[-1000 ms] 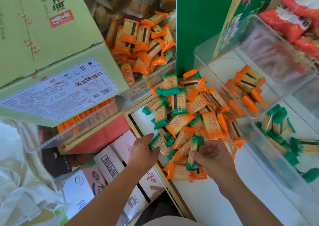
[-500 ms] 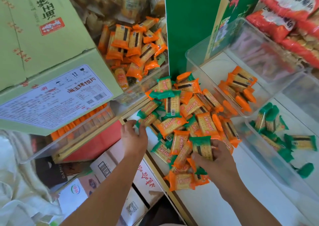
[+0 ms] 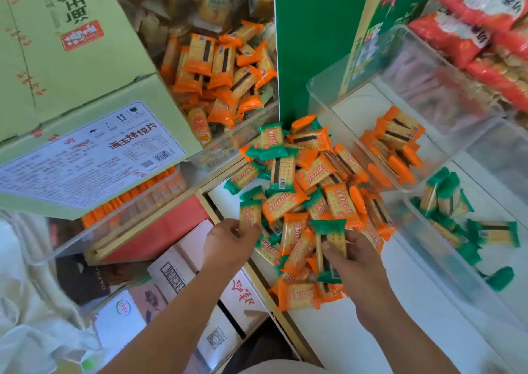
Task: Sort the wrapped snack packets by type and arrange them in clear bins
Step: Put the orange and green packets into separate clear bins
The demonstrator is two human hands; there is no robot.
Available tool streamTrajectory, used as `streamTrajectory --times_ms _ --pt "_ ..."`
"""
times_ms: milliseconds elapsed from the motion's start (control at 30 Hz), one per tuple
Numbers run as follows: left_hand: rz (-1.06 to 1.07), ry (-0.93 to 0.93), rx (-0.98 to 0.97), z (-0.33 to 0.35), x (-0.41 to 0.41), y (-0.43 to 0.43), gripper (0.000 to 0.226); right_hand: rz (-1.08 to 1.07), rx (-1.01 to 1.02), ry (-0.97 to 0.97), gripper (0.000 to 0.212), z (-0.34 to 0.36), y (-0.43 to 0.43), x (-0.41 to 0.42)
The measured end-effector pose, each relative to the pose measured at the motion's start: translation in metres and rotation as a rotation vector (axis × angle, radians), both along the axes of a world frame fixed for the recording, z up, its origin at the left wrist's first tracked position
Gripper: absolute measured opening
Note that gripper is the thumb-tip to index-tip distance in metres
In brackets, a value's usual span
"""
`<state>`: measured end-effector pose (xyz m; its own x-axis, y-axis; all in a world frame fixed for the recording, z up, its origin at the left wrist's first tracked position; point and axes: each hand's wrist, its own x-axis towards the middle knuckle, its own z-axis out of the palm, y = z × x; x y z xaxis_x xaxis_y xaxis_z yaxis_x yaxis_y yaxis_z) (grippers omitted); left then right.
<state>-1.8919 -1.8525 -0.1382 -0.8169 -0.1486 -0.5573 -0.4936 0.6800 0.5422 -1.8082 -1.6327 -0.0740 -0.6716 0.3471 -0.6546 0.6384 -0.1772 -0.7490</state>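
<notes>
- Left hand [image 3: 231, 242] pinches one green-ended packet [image 3: 250, 215] at the mixed pile [image 3: 311, 193]'s left edge.
- Right hand [image 3: 354, 259] grips a second green packet [image 3: 328, 245] over it.
- Two clear bins beside it: orange-packet bin [image 3: 328, 108], green-packet bin [image 3: 445, 262].

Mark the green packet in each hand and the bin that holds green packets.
Right green packet [image 3: 328, 228]: head view, on its green top end.
Left green packet [image 3: 250, 212]: head view, on its cracker-coloured middle.
Green-packet bin [image 3: 445, 273]: head view, on its clear near wall.
</notes>
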Motion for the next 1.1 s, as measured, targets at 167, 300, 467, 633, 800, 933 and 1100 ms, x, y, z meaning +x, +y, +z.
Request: streamTrajectory --times_ms 167,300,467,633,800,933,1100 --pt "-0.153 0.004 -0.02 -0.023 0.045 0.015 0.05 -0.023 -0.033 -0.057 0.019 -0.003 -0.008 0.016" --pt "-0.264 0.065 -0.115 -0.024 0.041 0.022 0.048 -0.022 -0.029 -0.074 0.019 -0.005 -0.007 0.027" --pt "-0.289 0.052 -0.082 -0.025 0.032 0.023 0.054 -0.033 -0.03 -0.084 0.02 -0.007 -0.006 0.032" --pt "-0.186 -0.043 0.009 -0.018 0.032 0.043 0.051 -0.07 -0.033 -0.101 0.022 -0.009 -0.005 0.035" --pt "0.069 -0.115 0.306 -0.01 0.036 0.056 0.055 -0.103 -0.014 -0.155 0.025 -0.016 -0.002 0.042" --pt "0.091 0.039 0.367 0.012 0.038 0.054 0.048 -0.11 -0.006 -0.158 0.021 -0.009 0.002 0.048" --pt "-0.055 0.216 0.451 0.061 0.032 0.055 0.059 -0.108 -0.035 -0.002 0.014 0.028 0.012 0.044"
